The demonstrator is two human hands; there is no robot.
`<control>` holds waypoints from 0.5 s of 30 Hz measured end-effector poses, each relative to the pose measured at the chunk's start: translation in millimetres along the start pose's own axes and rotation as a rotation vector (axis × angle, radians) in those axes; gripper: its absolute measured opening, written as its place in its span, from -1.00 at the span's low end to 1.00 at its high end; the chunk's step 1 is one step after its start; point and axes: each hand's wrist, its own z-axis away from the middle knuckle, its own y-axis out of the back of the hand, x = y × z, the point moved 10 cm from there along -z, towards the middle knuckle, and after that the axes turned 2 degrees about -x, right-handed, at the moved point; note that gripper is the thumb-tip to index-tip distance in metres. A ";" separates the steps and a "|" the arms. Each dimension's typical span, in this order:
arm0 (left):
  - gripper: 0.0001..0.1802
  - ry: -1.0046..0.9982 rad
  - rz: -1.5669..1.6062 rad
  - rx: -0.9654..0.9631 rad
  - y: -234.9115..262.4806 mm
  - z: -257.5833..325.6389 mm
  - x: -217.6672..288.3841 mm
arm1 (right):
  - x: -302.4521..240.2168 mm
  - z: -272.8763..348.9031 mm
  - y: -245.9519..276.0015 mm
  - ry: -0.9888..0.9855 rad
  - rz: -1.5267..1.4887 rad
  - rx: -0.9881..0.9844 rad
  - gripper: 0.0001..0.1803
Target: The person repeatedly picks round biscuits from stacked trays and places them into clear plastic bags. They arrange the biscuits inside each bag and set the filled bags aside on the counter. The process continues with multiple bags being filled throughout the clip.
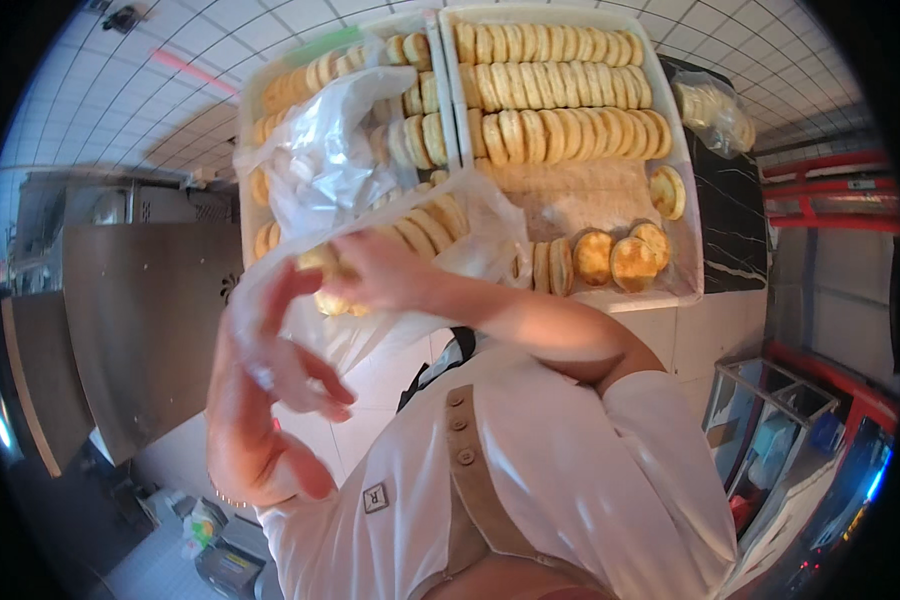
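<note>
My left hand [280,340] is curled around the side of a clear plastic bag [370,335], its fingers partly veiled by the film. My right arm reaches across to the left, and my right hand [375,268] is at the bag's mouth, closed on round flat cakes [340,302]; its fingertips are partly hidden. Just beyond it, more pale round cakes [425,228] stand on edge. A crumpled clear plastic sheet [330,150] lies over the left tray [248,130]. The right tray [692,200] holds rows of cakes [560,85].
Several browned cakes [635,262] lie flat at the right tray's near corner. A bagged bundle [715,110] rests on the black marbled counter [725,220]. A brown panel [150,330] stands at left, a glass-sided case [765,420] at lower right. White tiles [200,60] cover the background.
</note>
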 end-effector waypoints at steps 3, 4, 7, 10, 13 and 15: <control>0.26 0.054 -0.086 0.226 25.3 8.8 -8.9 | -12.6 12.6 16.9 0.021 -0.095 -0.107 -0.57; 0.20 0.035 -0.117 0.167 29.0 5.4 -9.1 | -23.8 23.4 33.0 0.117 -0.202 -0.138 -0.62; 0.11 -0.006 -0.146 0.144 51.0 1.1 -13.6 | 52.2 50.5 160.4 -0.197 -0.176 0.425 -0.77; 0.10 -0.023 -0.152 0.153 60.4 -3.6 -16.1 | 151.1 66.6 194.0 -0.503 0.146 0.449 -0.69; 0.13 -0.067 -0.206 0.164 55.1 -24.1 -6.0 | 222.9 81.7 152.3 -0.640 0.430 0.355 -0.54; 0.16 -0.120 -0.168 0.116 45.1 -43.8 5.0 | 242.6 88.0 142.2 -0.602 0.376 0.456 -0.48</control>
